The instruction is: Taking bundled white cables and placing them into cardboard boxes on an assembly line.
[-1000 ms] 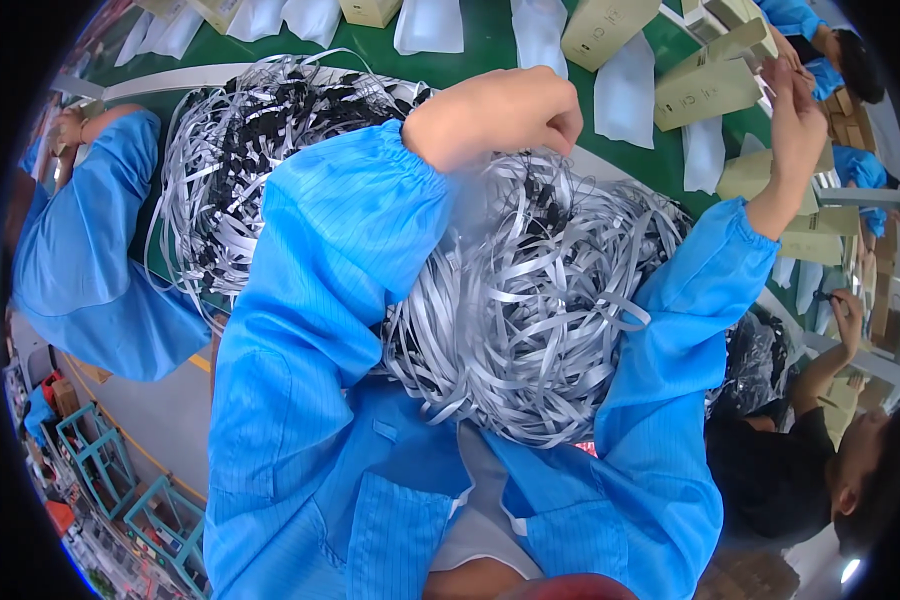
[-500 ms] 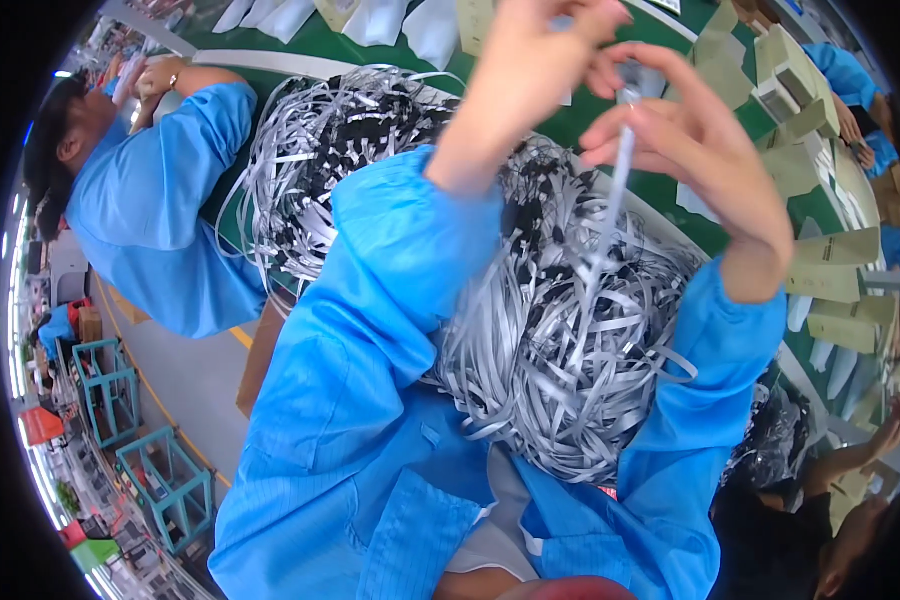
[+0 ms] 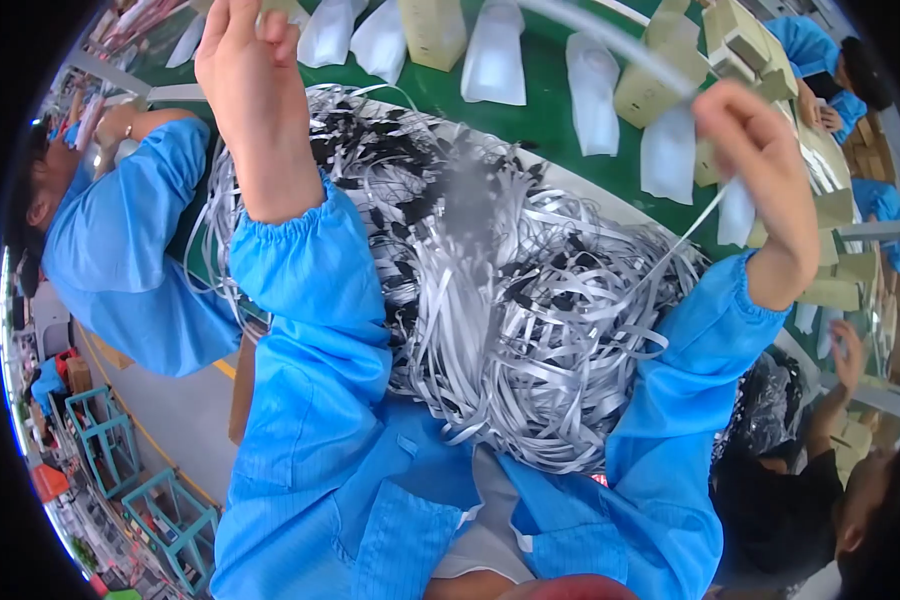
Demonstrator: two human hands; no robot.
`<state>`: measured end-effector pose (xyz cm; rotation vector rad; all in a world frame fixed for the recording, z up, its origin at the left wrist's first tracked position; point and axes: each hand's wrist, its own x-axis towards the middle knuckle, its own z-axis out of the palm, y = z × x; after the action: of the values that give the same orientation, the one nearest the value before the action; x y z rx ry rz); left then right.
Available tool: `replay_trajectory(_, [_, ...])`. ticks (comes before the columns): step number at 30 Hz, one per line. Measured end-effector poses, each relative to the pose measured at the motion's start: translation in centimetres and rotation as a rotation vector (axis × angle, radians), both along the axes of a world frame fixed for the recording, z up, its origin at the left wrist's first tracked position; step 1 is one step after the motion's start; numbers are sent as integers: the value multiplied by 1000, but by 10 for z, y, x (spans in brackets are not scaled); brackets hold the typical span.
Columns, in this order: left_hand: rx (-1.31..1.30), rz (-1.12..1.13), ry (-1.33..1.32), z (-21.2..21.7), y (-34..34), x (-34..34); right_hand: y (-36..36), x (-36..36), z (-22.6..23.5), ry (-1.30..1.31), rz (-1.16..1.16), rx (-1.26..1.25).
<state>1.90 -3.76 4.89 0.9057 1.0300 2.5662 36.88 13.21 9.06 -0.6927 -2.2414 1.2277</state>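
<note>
A large heap of grey lanyards (image 3: 560, 380) with black fittings lies in front of me, between my forearms. My right hand (image 3: 760, 150) is raised beyond the heap on the right, its fingers closed on a blurred grey lanyard (image 3: 620, 42). One stretch of this strap runs up and left out of the picture. Another thin strap (image 3: 703, 215) slants from below that hand down to the heap. At the upper left my left hand (image 3: 255, 110) is raised with its fingers curled. The top edge cuts off some fingertips, so what they hold is unclear.
White translucent sleeves (image 3: 495, 60) and pale yellow boxes (image 3: 432, 30) stand along the green table (image 3: 545, 125). A co-worker in blue (image 3: 135, 235) sits close on the left. A person in black (image 3: 780, 520) is at the lower right, by dark plastic bags (image 3: 770, 400).
My hands, close together before at the upper middle, are now far apart. The left has moved left; the right has shifted slightly right, and the strap now stretches up and left from it.
</note>
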Motion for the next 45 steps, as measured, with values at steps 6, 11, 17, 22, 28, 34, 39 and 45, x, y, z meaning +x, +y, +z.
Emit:
replay_trajectory(6, [-544,-130,391,9,9,38,32,12,1,862,-582,150])
replay_trajectory(11, [-763,-91,473,4,7,24,36,51,12,1002,-699,-54])
replay_trajectory(17, [-945,70,714,-1,-8,16,6,81,28,281,-657,-145])
replay_trajectory(22, [-1318,-676,776,-41,-3,-8,3,59,25,735,-421,75])
replay_trajectory(28, [-1493,-664,808,-34,16,12,22,39,22,1138,-362,83])
replay_trajectory(34, [-1196,-472,1128,-36,10,28,9,19,19,1201,-216,-111])
replay_trajectory(39, [-490,-679,898,-28,57,135,25,6,-3,933,510,-441])
replay_trajectory(45, [-285,-1106,395,-27,60,162,-48,-35,12,1020,795,-886])
